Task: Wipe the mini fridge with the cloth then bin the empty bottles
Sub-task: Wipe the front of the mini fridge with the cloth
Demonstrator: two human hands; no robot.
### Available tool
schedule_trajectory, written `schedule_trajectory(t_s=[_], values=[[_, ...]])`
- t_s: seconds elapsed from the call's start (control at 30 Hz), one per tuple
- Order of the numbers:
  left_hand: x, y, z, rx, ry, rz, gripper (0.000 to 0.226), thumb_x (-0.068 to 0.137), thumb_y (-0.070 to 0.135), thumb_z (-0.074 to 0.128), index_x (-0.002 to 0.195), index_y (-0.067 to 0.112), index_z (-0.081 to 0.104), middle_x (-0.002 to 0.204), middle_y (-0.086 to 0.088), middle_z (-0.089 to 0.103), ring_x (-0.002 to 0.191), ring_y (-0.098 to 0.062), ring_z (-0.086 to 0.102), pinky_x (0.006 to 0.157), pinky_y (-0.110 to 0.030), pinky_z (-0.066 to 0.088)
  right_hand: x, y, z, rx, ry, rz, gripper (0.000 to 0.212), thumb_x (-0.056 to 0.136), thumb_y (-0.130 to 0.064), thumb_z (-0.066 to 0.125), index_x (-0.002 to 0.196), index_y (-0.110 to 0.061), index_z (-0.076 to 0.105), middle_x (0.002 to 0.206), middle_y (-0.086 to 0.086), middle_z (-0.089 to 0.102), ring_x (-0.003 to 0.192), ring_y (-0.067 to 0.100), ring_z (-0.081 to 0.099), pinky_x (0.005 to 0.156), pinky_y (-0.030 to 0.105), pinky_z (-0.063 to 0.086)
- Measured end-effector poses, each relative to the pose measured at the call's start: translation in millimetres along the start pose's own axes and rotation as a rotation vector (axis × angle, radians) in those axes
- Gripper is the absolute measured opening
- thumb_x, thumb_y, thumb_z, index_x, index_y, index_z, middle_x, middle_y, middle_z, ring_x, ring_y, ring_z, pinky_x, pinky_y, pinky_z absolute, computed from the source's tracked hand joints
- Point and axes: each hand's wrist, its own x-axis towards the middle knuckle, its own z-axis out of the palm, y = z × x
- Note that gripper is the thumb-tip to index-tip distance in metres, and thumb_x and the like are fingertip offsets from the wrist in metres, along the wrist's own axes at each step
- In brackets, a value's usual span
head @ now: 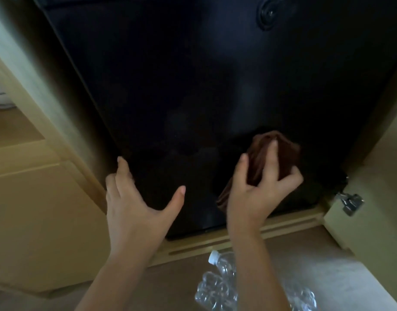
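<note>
Eyes on the mini fridge [193, 86]: black, door closed, tucked into a pale wooden cabinet [47, 198], and the wipe is on. The brown cloth [282, 153] is bunched against the lower right of the door face, low down near the bottom edge, and the right hand [255, 198] has it gripped, fingers [271, 158] curled over the wad and the thumb hooked under it, pressing it to the panel. Over on the other side the left hand [134, 209] is spread and released, thumb wide, fingertips touching the door's left edge. It looks like a bracing hand, though whether the far fingers hook round that edge I cannot tell. How much of the door has been covered? Hard to call. The surface is dark and shows no clear wiped track, and the upper part near the round fitting [269, 12] gives nothing away, so I'd put step one as under way, not finished. The inside of the fridge is out of sight with the door shut. Step two is untouched, by the look of it: the crushed clear bottles [222, 263] lie on the floor [327, 254] just in front of the cabinet base, one with a white cap, others crumpled beside both forearms. No bin shows anywhere in this view. A metal hinge [350, 204] on the right says the cabinet door stands swung open.
</note>
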Motion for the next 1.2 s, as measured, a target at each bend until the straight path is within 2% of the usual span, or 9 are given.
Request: schedule_trajectory(t_s=[0.23,0.37,0.47,0.57,0.67,0.8,1.03,1.13,1.2], values=[[4,-6,-2,0.017,0.009,0.037,0.114,0.053,0.070,0.058,0.144,0.015,0.016,0.116,0.010,0.030,0.108,-0.009,0.039,0.086,-0.032,0.039,-8,11,-16,0.101,-0.262,-0.186,0.044,0.075,-0.008,0.069,0.118,-0.008,0.058,0.112,0.012,0.037,0.103,0.007,0.043,0.097,0.009,0.033],[3,-7,-3,0.003,-0.014,0.057,0.114,0.054,0.066,0.059,0.144,0.011,0.015,0.124,-0.004,0.038,0.108,-0.010,0.040,0.086,-0.033,0.039,45,46,-33,0.066,0.011,0.202,0.048,0.079,-0.008,0.069,0.124,-0.007,0.052,0.113,0.021,0.043,0.110,0.022,0.047,0.097,0.006,0.030],[4,-7,-6,0.001,-0.020,0.072,0.115,0.054,0.067,0.058,0.144,0.010,0.014,0.121,0.002,0.036,0.108,-0.008,0.038,0.085,-0.031,0.038,55,52,-36,0.154,0.064,0.332,0.048,0.083,-0.007,0.064,0.128,-0.004,0.048,0.119,0.021,0.040,0.118,0.026,0.046,0.100,0.011,0.034],[3,-7,-4,-0.003,-0.011,0.083,0.116,0.054,0.067,0.058,0.144,0.008,0.015,0.117,0.008,0.032,0.108,-0.009,0.039,0.084,-0.031,0.038,30,26,-21,0.133,0.049,0.241,0.047,0.081,-0.008,0.065,0.126,-0.002,0.050,0.113,0.014,0.037,0.111,0.016,0.043,0.097,0.005,0.028],[4,-10,-6,-0.038,-0.017,0.095,0.114,0.055,0.066,0.058,0.144,0.009,0.016,0.117,0.007,0.034,0.107,-0.009,0.041,0.083,-0.027,0.038,-14,-16,2,0.177,-0.074,0.088,0.045,0.080,-0.016,0.065,0.123,-0.008,0.055,0.111,0.004,0.034,0.105,0.005,0.041,0.097,0.012,0.032],[5,-15,-13,-0.125,-0.038,0.131,0.102,0.061,0.059,0.060,0.143,0.012,0.022,0.117,0.006,0.039,0.105,0.002,0.041,0.082,-0.015,0.035,-36,-33,4,0.180,-0.321,-0.133,0.045,0.080,-0.017,0.067,0.123,-0.012,0.057,0.113,0.007,0.037,0.100,0.017,0.050,0.092,0.021,0.043],[2,-19,-23,-0.232,-0.133,0.086,0.096,0.060,0.064,0.057,0.140,0.031,0.015,0.114,0.022,0.041,0.114,0.010,0.041,0.093,-0.016,0.035,12,-19,-7,0.256,-0.025,0.120,0.046,0.079,-0.004,0.067,0.124,-0.007,0.053,0.108,0.007,0.033,0.099,-0.013,0.044,0.090,0.000,0.031],[-1,-19,-25,-0.288,-0.144,0.078,0.088,0.064,0.064,0.060,0.136,0.037,0.017,0.120,0.030,0.039,0.117,0.012,0.039,0.097,-0.018,0.036,-14,-34,4,0.206,-0.122,0.046,0.045,0.080,-0.012,0.066,0.123,-0.009,0.056,0.110,0.006,0.034,0.103,0.001,0.044,0.094,0.009,0.034],[-3,-21,-31,-0.318,-0.096,0.104,0.076,0.071,0.058,0.062,0.134,0.039,0.023,0.127,0.027,0.042,0.118,0.008,0.043,0.097,-0.020,0.040,-44,-48,11,0.144,-0.285,-0.100,0.045,0.080,-0.018,0.064,0.125,-0.016,0.055,0.110,0.007,0.038,0.100,0.019,0.049,0.091,0.025,0.043]])
